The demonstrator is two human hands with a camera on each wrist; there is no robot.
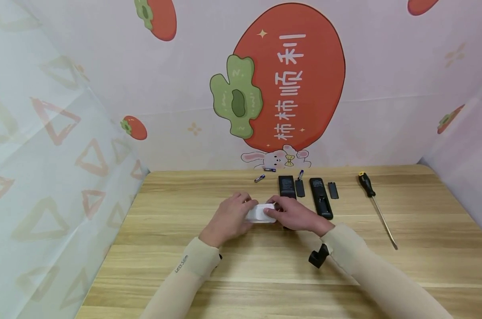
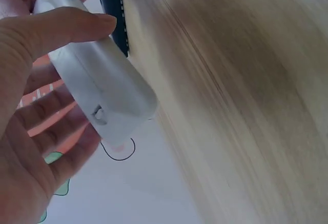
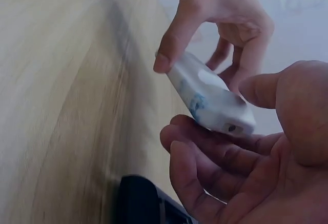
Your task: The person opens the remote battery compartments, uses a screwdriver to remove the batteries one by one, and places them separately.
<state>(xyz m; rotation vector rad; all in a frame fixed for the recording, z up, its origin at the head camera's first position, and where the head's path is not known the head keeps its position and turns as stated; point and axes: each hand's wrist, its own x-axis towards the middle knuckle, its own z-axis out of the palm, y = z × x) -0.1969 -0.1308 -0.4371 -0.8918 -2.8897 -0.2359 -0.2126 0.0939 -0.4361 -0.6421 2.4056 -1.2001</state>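
Note:
Both hands hold a white, oblong plastic device [image 1: 256, 213], shaped like a remote control, above the middle of the table. My left hand [image 1: 233, 215] grips one end, thumb on top and fingers underneath. At the other end, my right hand [image 1: 294, 214] pinches it between thumb and fingers. The left wrist view shows a small slot near one end of the white device [image 2: 110, 93]. Blue marks and a small dark hole appear near the other end in the right wrist view. The fingers cover part of its surface.
Beyond the right hand lie a black remote [image 1: 287, 185], another with its battery bay exposed [image 1: 320, 195], and two black covers [image 1: 300, 188] [image 1: 333, 190]. Small batteries [image 1: 259, 178] lie near the back edge. A long screwdriver [image 1: 378, 208] lies at the right. A printed cloth [image 1: 185, 146] stands behind.

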